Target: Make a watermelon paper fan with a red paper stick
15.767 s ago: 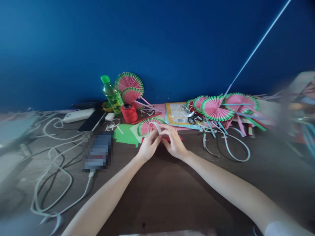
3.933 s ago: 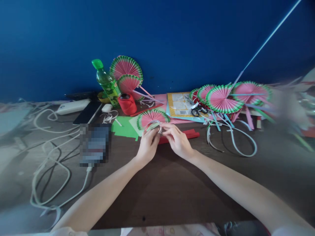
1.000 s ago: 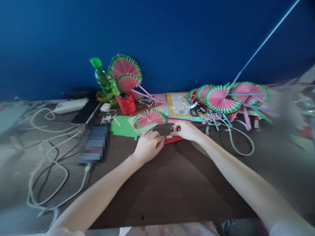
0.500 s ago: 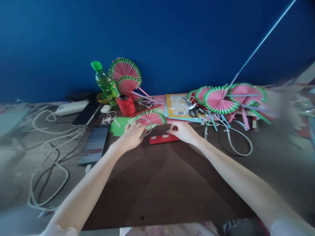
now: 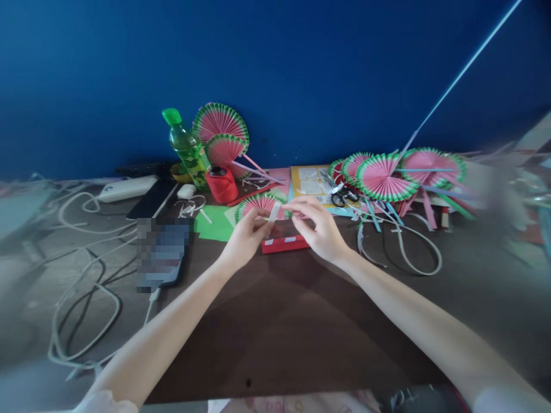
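A narrow whitish band, apparently the roll of tape (image 5: pixel 274 212) turned edge-on, is pinched between the thumb and fingers of my left hand (image 5: pixel 245 238). From the other side my right hand (image 5: pixel 322 229) has its curled fingertips at the band's upper edge; their exact hold is hard to make out. Below both hands a folded red paper strip (image 5: pixel 284 244) lies on the table, with small white pieces along its top. Just behind my fingers is a pleated pink and green paper fan (image 5: pixel 258 205).
Green paper (image 5: pixel 210 223), a red roll (image 5: pixel 222 184) and a green bottle (image 5: pixel 187 152) stand left of centre. Scissors (image 5: pixel 340 198) and several finished fans (image 5: pixel 387 176) lie at right. A phone (image 5: pixel 166 252) and looped white cables (image 5: pixel 116 310) occupy the left; a blue wall (image 5: pixel 275 74) rises behind.
The ring in my left hand has turned from face-on to a narrow band and moved right. My right hand has lifted off the red paper strip and come up to it.
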